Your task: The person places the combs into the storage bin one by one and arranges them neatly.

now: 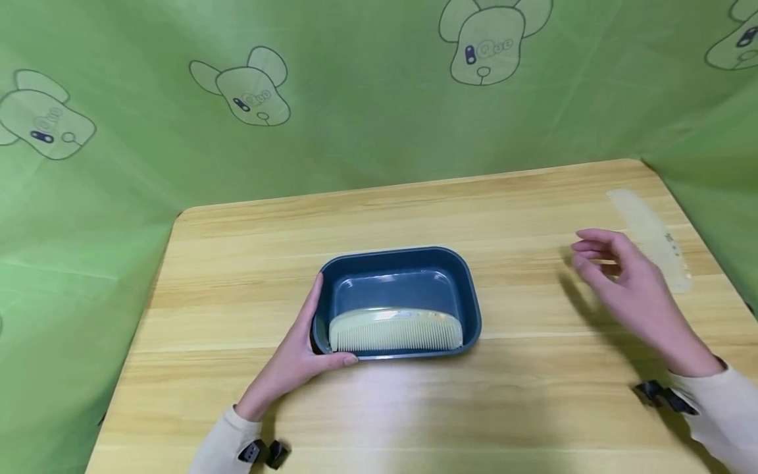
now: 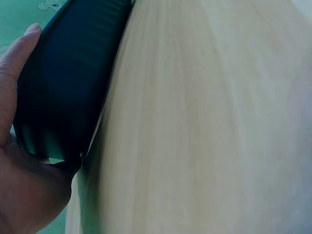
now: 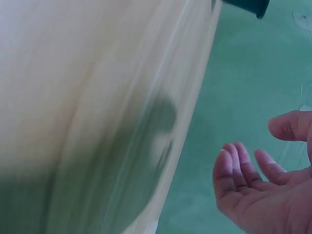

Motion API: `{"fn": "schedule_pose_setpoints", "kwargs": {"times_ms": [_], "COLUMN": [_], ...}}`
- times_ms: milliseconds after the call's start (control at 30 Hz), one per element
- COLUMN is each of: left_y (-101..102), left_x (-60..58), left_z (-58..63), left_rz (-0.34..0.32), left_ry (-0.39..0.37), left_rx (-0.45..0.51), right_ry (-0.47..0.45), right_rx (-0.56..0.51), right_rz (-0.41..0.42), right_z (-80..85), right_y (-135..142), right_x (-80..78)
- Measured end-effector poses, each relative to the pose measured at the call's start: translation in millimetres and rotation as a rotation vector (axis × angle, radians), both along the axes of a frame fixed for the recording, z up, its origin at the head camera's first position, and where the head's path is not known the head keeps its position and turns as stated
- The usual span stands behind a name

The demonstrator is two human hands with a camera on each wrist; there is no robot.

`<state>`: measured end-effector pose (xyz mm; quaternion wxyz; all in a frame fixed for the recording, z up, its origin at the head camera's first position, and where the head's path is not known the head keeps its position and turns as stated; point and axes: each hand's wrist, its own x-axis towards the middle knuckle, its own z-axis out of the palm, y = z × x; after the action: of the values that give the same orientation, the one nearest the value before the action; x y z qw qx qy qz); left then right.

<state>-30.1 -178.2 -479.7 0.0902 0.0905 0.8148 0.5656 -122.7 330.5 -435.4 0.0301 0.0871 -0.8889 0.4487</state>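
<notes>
A dark blue rectangular box (image 1: 387, 286) stands in the middle of the table. Inside it, along the near wall, lies a pale comb (image 1: 395, 330) with its teeth toward me. My left hand (image 1: 301, 352) grips the box's near left corner, thumb along the near wall and fingers at the left side. The left wrist view shows the thumb against the dark outer wall of the box (image 2: 68, 73). Above the table on the right, my right hand (image 1: 628, 280) is empty, with fingers loosely bent. It partly overlaps a second, translucent pale comb (image 1: 648, 230) lying there.
The light wooden table (image 1: 249, 257) has a rounded far right corner. Green cloth (image 1: 367, 131) printed with cartoon heads hangs behind it and at both sides. Each sleeve carries a small black device at the wrist.
</notes>
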Motion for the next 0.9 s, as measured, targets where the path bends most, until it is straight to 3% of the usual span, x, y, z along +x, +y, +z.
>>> {"fn": "schedule_pose_setpoints", "kwargs": {"times_ms": [200,367,533,900], "left_y": [-0.2,-0.3,-1.6,-1.3], "left_x": [0.2,0.3,-0.5,0.2], "left_z": [-0.3,0.0,1.5,0.5], "left_rz": [0.002,0.0,0.002,0.003], "left_ry": [-0.006,-0.008,-0.003,-0.004], "left_rx": [-0.002,-0.002,0.001,-0.009], "right_ry": [-0.032,-0.139,-0.229,-0.271], "right_rx": [0.074,0.169,0.201,0.274], "right_rz": [-0.081,-0.118,-0.136,-0.13], "right_z": [-0.6,5.2,10.9,0.7], "right_y": [19.8,30.5,43.1,79.1], "right_x": [-5.9,-9.8,-17.1,-28.1]}}
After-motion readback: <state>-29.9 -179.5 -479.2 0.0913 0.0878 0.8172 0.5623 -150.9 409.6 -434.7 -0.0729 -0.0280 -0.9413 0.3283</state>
